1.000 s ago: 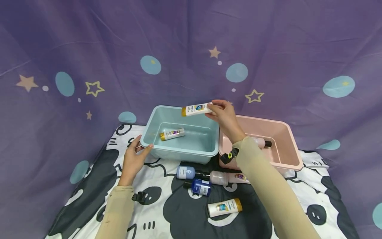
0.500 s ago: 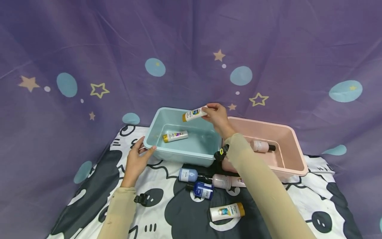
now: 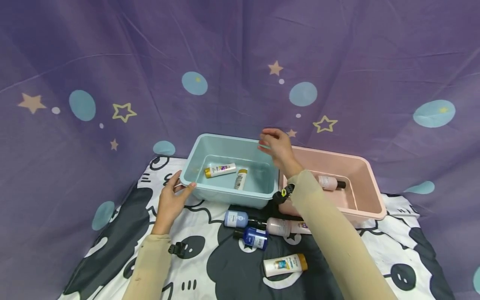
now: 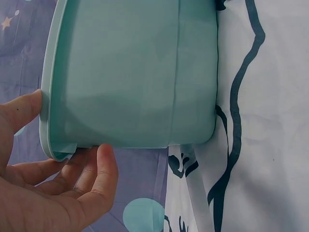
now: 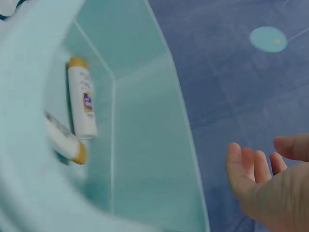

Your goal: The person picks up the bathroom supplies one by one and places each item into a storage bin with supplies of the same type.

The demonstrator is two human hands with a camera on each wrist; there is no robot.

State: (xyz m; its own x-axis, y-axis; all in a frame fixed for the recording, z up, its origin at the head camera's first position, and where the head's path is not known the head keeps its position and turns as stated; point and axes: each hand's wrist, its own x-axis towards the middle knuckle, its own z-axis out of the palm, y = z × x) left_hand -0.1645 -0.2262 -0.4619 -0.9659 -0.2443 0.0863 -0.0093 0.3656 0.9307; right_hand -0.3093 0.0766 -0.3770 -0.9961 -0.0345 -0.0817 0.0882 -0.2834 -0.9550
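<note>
My left hand [image 3: 170, 207] holds the front left corner of the light blue plastic bin [image 3: 221, 191]. In the left wrist view the thumb [image 4: 21, 113] lies on the rim and the fingers curl beneath it. Two small white bottles with gold caps lie on the bin's floor: one bottle [image 3: 221, 170] with a purple label, the other bottle [image 3: 240, 181] angled beside it. Over the bin's right rim hovers my right hand [image 3: 279, 151], its fingers loosely bent around nothing; the right wrist view shows its palm [image 5: 275, 193] bare.
A pink bin [image 3: 360, 183] stands to the right with a pink black-capped bottle [image 3: 328, 183] inside. In front lie a light blue bottle [image 3: 236, 219], a dark blue bottle [image 3: 256, 238], a pale pink bottle [image 3: 278, 227], a pink tube [image 3: 299, 227] and a white gold-capped bottle [image 3: 283, 265].
My right hand has let go of the white gold-capped bottle, which now lies in the light blue bin beside the other one. My left hand has stayed on the bin's corner.
</note>
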